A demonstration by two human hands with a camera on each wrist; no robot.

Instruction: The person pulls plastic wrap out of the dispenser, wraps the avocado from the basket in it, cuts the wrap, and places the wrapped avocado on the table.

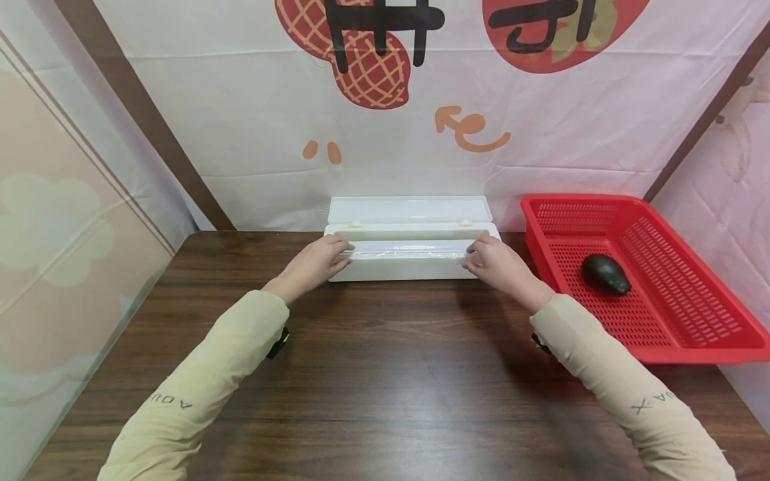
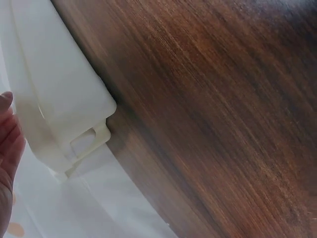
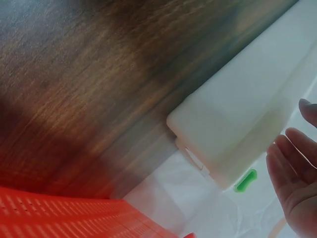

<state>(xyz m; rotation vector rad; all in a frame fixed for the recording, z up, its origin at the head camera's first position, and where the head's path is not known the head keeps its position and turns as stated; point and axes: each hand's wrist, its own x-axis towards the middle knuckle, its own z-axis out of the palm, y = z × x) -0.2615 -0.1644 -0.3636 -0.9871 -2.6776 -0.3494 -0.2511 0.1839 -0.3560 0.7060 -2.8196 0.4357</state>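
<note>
At the back of the table stands a long white cling film box (image 1: 404, 270), its lid (image 1: 411, 209) raised against the wall cloth. Shiny clear cling film (image 1: 409, 253) stretches across its opening. My left hand (image 1: 317, 264) pinches the film at the box's left end. At the other end my right hand (image 1: 498, 262) pinches it too, thumb nearer me and fingers over the opening. Both wrist views show only part of the left hand (image 2: 9, 153) and the right hand (image 3: 297, 178); the pinch itself is cut off there.
A red plastic basket (image 1: 710, 354) stands to the right, close to my right forearm. Inside lies a dark avocado (image 1: 605, 274). Behind the box hangs a printed white cloth (image 1: 252, 133). A small green piece (image 3: 245, 181) shows near the box's right end.
</note>
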